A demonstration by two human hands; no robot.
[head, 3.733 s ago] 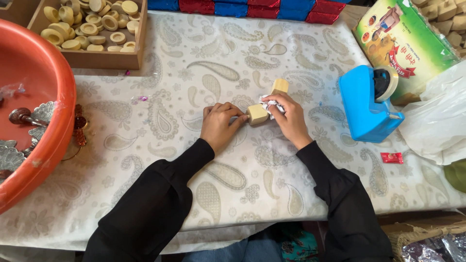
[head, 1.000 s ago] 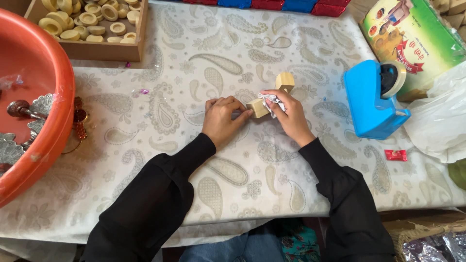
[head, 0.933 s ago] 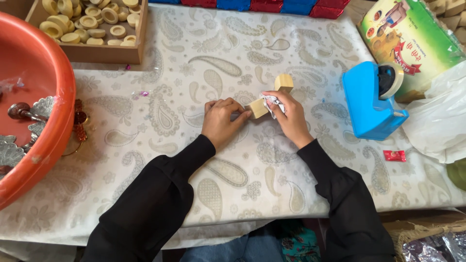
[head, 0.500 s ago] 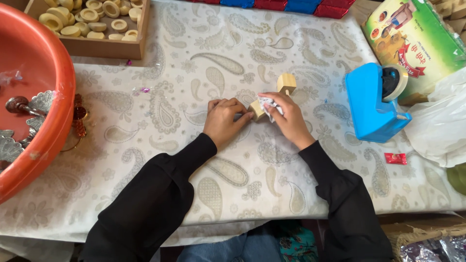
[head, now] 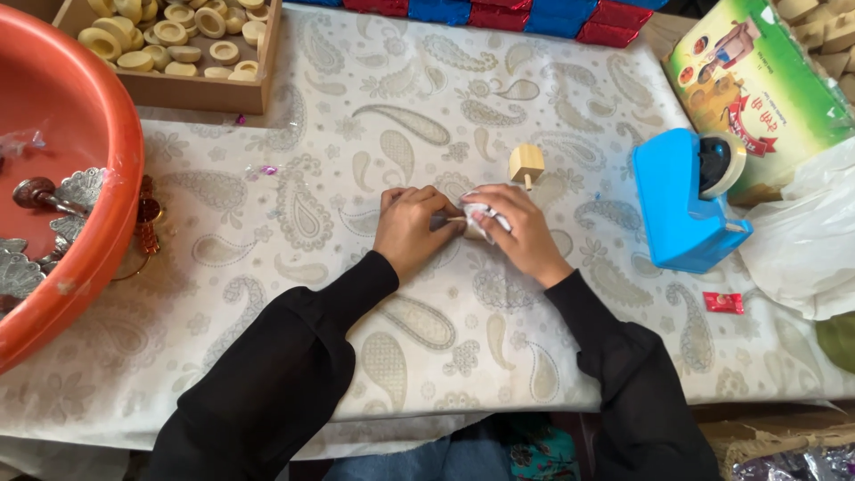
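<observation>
Both hands meet over one small block (head: 475, 230) on the cloth — the left hand (head: 411, 230) pinches its near end, the right hand (head: 515, 233) presses a white wrapper (head: 485, 214) on top. Another wooden cube (head: 525, 164) sits just beyond the right fingers — closer to that hand.

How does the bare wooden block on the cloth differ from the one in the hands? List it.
The bare wooden block stands alone, untouched; the held wooden block sits between left hand and right hand. The first is exposed, the second mostly hidden by white wrapping. Both are pale wood.
</observation>
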